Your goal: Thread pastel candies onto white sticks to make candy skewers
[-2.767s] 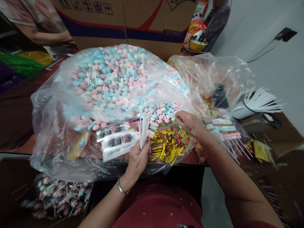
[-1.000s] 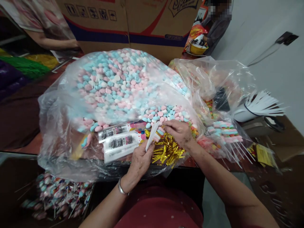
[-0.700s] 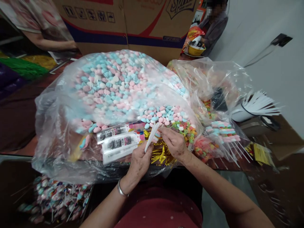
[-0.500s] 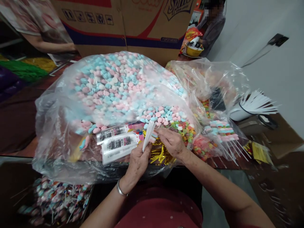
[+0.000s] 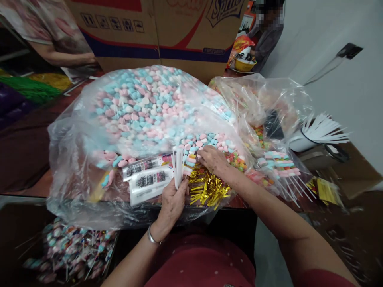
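Note:
My left hand [image 5: 174, 197], a bracelet on its wrist, is closed around a bundle of white sticks [image 5: 177, 165] held upright. Just right of the sticks, above that hand's fingertips, is a candy skewer [image 5: 189, 164] of pink, blue, white and yellow pieces. My right hand [image 5: 214, 159] reaches over the loose marshmallows [image 5: 206, 140] with its fingers curled together; what they pinch is hidden. Gummy rings [image 5: 237, 161] lie beyond its wrist. Below it are gold twist ties [image 5: 209, 189]. Printed clear packets [image 5: 151, 179] lie left of the sticks.
A big clear bag of marshmallows [image 5: 140, 103] fills the middle, before a tall cardboard box [image 5: 158, 36]. At right are finished-looking skewers [image 5: 279, 163] and a container of white sticks [image 5: 299, 141]. A box of wrapped candy [image 5: 77, 247] stands lower left. Two other people are behind.
My right hand has moved up and left from beside the sticks onto the candies. The sticks in my left hand have turned more upright, and the candy skewer and gold ties show more.

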`<state>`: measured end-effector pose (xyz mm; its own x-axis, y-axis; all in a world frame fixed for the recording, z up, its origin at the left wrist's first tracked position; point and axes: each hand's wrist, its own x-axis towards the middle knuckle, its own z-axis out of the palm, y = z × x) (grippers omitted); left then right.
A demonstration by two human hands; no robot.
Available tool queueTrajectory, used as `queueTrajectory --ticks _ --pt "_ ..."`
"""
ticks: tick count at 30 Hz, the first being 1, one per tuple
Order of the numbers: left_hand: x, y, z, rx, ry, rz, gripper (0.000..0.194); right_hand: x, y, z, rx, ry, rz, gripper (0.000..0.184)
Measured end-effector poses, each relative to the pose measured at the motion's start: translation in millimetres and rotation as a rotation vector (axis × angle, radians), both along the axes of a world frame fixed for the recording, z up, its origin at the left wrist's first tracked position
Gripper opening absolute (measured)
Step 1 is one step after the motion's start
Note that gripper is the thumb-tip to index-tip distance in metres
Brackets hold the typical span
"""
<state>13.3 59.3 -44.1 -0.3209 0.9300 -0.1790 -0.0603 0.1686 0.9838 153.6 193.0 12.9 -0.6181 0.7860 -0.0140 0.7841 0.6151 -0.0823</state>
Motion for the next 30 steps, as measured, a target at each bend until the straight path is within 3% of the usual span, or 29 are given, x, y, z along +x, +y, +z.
queueTrajectory --ticks 2,5,8,11,15,20,30 --pt "-0.4 -0.1 0.0 0.005 0.008 0.002 0.031 -2.5 1.3 0.0 0.007 -0.007 -0.001 0.022" --pt "-0.8 -0.2 1.7 0.007 0.021 -0.009 0.032 7.7 10.8 7.5 -0.033 0.142 -0.045 0.023" --pt "-0.8 -0.3 3.9 0.000 0.048 -0.015 0.033 26.2 22.0 18.0 -0.109 0.333 -0.229 0.029" --pt "-0.7 -0.8 4.9 -0.010 0.058 -0.021 0.034 39.4 25.7 22.1 -0.184 0.380 -0.343 0.033" --pt "-0.8 -1.5 4.7 -0.010 0.053 -0.028 0.034 40.5 20.7 15.6 -0.203 0.330 -0.300 0.029" --pt "-1.3 -1.4 2.7 -0.010 0.069 -0.025 0.034 27.8 14.0 9.3 -0.101 0.185 -0.340 0.026" --pt "-1.6 -1.7 3.7 -0.014 0.084 -0.033 0.034 20.0 5.0 2.0 0.042 -0.155 -0.074 0.024"
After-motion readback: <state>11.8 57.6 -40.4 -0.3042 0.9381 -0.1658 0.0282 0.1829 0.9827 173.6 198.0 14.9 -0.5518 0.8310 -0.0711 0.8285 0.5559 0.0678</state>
